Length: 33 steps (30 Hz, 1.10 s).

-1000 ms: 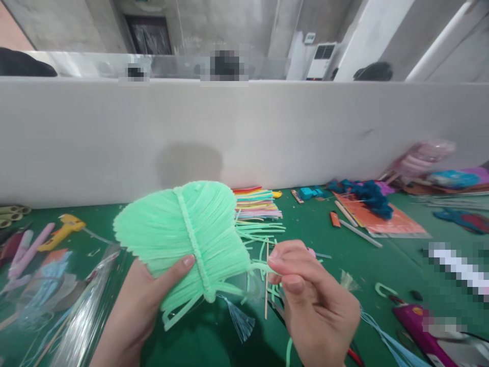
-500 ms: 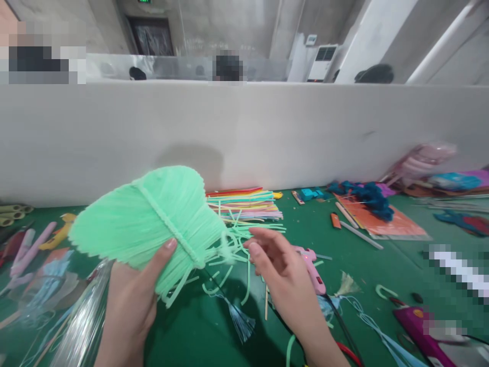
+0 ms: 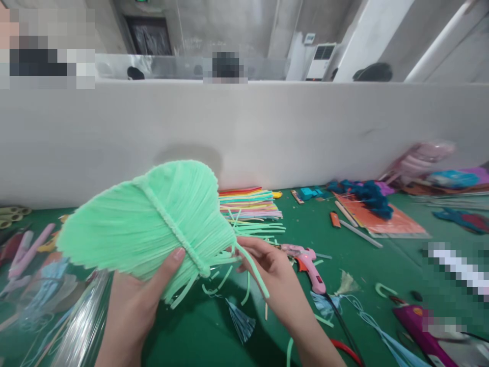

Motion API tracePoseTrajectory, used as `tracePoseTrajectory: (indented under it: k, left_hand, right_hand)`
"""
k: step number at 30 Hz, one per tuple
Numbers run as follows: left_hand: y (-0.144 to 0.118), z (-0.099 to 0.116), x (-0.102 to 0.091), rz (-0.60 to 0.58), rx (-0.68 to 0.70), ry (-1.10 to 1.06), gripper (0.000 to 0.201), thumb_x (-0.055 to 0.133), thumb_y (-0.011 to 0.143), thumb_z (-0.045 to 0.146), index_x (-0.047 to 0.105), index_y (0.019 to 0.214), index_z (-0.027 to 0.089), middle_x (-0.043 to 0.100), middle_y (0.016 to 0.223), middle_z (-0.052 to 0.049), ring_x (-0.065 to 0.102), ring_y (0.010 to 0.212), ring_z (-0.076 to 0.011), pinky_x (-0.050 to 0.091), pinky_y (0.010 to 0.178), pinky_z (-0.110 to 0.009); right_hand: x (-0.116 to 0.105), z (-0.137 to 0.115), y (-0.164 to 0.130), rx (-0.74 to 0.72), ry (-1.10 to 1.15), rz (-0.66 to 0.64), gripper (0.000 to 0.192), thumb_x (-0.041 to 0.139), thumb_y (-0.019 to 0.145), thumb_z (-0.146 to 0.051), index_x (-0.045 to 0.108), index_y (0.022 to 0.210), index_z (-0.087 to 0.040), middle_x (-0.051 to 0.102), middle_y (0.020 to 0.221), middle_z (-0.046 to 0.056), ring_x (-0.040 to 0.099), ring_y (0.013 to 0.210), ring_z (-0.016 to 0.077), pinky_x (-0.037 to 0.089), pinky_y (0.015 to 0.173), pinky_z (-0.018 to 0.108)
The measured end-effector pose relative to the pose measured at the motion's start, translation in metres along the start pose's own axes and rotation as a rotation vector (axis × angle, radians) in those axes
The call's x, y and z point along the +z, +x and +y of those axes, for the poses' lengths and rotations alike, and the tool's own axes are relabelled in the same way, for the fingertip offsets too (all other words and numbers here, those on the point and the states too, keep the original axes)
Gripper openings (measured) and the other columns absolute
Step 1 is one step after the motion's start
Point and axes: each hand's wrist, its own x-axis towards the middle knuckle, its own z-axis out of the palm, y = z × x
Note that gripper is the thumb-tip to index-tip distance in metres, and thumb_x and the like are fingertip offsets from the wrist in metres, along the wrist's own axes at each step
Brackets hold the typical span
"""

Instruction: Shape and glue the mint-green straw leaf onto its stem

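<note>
**Green craft table, white partition behind: leaf piece in hand**

Green table (image 3: 382, 265) against a white partition (image 3: 267, 132). Mint pipe-cleaner leaf (image 3: 145, 224) held raised above the table's near edge. Left hand (image 3: 133, 306) grips its base, thumb pressed on the midrib, steadying it. Right hand (image 3: 267, 270) pinches a loose stem strand (image 3: 250, 267), fingers closed. Pink glue gun (image 3: 309, 262) lies just beside; pipe-cleaner stack (image 3: 252, 201) near the partition.

The mint green leaf (image 3: 148, 224) is made of fuzzy pipe cleaners, soft and matt. The table cover (image 3: 359, 265) looks like green felt, matt too. The pink glue gun (image 3: 309, 265) is smooth plastic. At the left, the clear film (image 3: 82, 321) is glossy and wrinkled.
</note>
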Motion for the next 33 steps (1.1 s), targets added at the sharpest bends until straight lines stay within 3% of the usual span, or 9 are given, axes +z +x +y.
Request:
tracePoseTrajectory:
  k: [8,12,16,20,26,30,33]
  left_hand:
    - [-0.009,0.015,0.002,0.051,0.089,0.173,0.036,0.074,0.073,0.042,0.071,0.104,0.024,0.077,0.105,-0.003,0.061,0.119,-0.0327,0.043,0.109,-0.048]
    - [-0.009,0.016,0.0,0.053,0.107,0.202,0.044,0.075,0.07,0.045,0.071,0.106,0.021,0.077,0.104,-0.006,0.061,0.119,-0.0348,0.039,0.111,-0.053]
    - [-0.011,0.017,-0.001,0.008,0.145,0.247,0.039,0.074,0.072,0.048,0.073,0.101,0.022,0.078,0.097,-0.006,0.06,0.12,-0.0357,0.029,0.116,-0.058]
    - [-0.014,0.016,0.0,-0.035,0.189,0.252,0.017,0.071,0.076,0.043,0.074,0.086,0.029,0.077,0.09,-0.002,0.06,0.12,-0.0351,0.03,0.115,-0.059]
    - [-0.015,0.013,0.0,-0.031,0.197,0.226,0.015,0.073,0.076,0.04,0.073,0.085,0.029,0.078,0.087,-0.001,0.063,0.117,-0.0337,0.031,0.115,-0.057]
    - [-0.015,0.019,-0.001,-0.008,0.19,0.281,0.022,0.072,0.076,0.046,0.072,0.088,0.027,0.078,0.091,-0.001,0.063,0.116,-0.033,0.03,0.116,-0.055]
    - [-0.014,0.017,-0.002,0.016,0.254,0.342,0.018,0.069,0.08,0.045,0.072,0.086,0.029,0.078,0.09,0.0,0.063,0.118,-0.0313,0.026,0.119,-0.054]
  right_hand:
    - [0.002,-0.002,-0.002,0.029,0.179,-0.108,0.037,0.068,0.085,-0.026,0.064,0.122,-0.024,0.071,0.119,0.007,0.068,0.104,0.0205,0.055,0.087,0.034]
    - [0.003,-0.005,-0.004,-0.023,0.136,-0.186,0.036,0.069,0.086,-0.028,0.063,0.121,-0.024,0.07,0.121,0.008,0.067,0.109,0.0216,0.053,0.092,0.036]
    - [0.006,-0.002,-0.004,-0.033,0.081,-0.133,0.032,0.073,0.082,-0.024,0.063,0.113,-0.024,0.07,0.12,0.005,0.063,0.115,0.0201,0.048,0.101,0.036]
    - [0.006,0.001,-0.003,0.007,0.097,-0.096,0.033,0.073,0.082,-0.028,0.06,0.112,-0.023,0.071,0.115,0.006,0.063,0.114,0.0219,0.052,0.094,0.036]
    - [0.002,-0.003,-0.004,0.043,0.128,-0.123,0.028,0.069,0.087,-0.032,0.061,0.112,-0.023,0.075,0.1,0.003,0.071,0.088,0.017,0.056,0.076,0.028]
    - [0.001,-0.003,-0.006,-0.028,-0.03,-0.14,0.025,0.061,0.092,-0.035,0.062,0.115,-0.024,0.073,0.108,0.004,0.07,0.094,0.0186,0.057,0.079,0.031]
    - [-0.001,0.001,-0.005,-0.147,-0.391,-0.078,0.026,0.05,0.098,-0.033,0.064,0.118,-0.027,0.074,0.108,0.004,0.07,0.09,0.0206,0.055,0.079,0.033]
